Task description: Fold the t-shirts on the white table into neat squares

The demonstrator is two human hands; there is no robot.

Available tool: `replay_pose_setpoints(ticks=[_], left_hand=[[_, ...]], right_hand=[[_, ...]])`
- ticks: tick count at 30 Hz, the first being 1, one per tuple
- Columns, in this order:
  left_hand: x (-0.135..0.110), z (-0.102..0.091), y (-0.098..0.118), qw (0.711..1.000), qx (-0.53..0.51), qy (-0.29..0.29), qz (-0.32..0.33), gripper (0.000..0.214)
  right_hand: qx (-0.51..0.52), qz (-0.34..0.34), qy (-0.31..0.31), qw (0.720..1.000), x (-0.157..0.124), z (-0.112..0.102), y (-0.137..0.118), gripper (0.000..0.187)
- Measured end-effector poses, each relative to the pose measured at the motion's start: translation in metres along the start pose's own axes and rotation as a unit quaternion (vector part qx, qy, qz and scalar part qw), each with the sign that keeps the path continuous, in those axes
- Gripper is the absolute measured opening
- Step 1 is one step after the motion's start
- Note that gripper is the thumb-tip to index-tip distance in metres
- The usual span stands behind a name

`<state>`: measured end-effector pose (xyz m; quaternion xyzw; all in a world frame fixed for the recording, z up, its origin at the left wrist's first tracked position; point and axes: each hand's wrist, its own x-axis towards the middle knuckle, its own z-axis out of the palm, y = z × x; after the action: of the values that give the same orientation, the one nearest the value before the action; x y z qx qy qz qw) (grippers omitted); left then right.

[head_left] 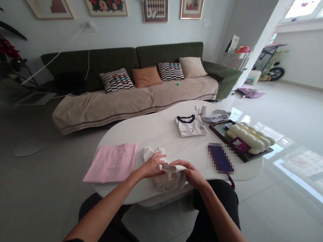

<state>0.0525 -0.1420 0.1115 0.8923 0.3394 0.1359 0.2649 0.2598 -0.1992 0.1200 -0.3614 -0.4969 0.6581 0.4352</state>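
A crumpled white cloth [170, 178] lies at the near edge of the white oval table [155, 130]. My left hand [153, 164] rests on its left part, fingers curled and pinching a fold. My right hand [191, 172] grips the cloth's right side, fingers closed over it. A flat pink cloth [112, 162] lies just left of my left hand. A folded white shirt with a dark collar [191, 125] sits farther back on the table.
A dark phone-like object [220, 158] lies right of my hands. A dark tray with a white bumpy cushion-like thing [249, 137] sits at the table's right end. A green sofa [142, 78] with several pillows stands behind. My knees are under the table's near edge.
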Motion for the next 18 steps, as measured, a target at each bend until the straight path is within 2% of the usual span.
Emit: replay_pose_setpoints(ticks=[2,5,9,11,13,15,18], left_hand=[[-0.003,-0.008,-0.002,1.0,-0.006,-0.007,0.001,0.006],[-0.002,-0.024,0.004,0.997,-0.057,0.038,-0.021,0.011],[0.017,-0.039,0.028,0.987,-0.105,0.118,-0.019,0.049],[0.03,-0.04,0.038,0.987,-0.099,0.125,-0.029,0.035],[0.038,-0.042,0.04,0.986,-0.087,0.131,-0.05,0.021],[0.041,-0.052,0.034,0.983,-0.085,0.15,-0.065,0.03],[0.035,-0.089,0.019,0.968,-0.092,0.22,-0.078,0.028]], right_hand=[[0.062,-0.01,0.041,0.997,-0.001,-0.012,-0.016,0.029],[0.078,-0.047,0.061,0.994,0.002,-0.023,-0.04,0.028],[-0.021,-0.05,-0.026,0.998,0.016,-0.01,-0.074,0.023],[-0.045,-0.075,-0.051,0.995,0.025,0.002,-0.094,0.021],[-0.045,-0.125,-0.033,0.991,0.033,0.009,-0.119,0.019],[-0.041,-0.175,0.012,0.984,0.037,0.008,-0.146,0.019],[-0.067,-0.223,0.08,0.969,0.039,-0.005,-0.18,0.021]])
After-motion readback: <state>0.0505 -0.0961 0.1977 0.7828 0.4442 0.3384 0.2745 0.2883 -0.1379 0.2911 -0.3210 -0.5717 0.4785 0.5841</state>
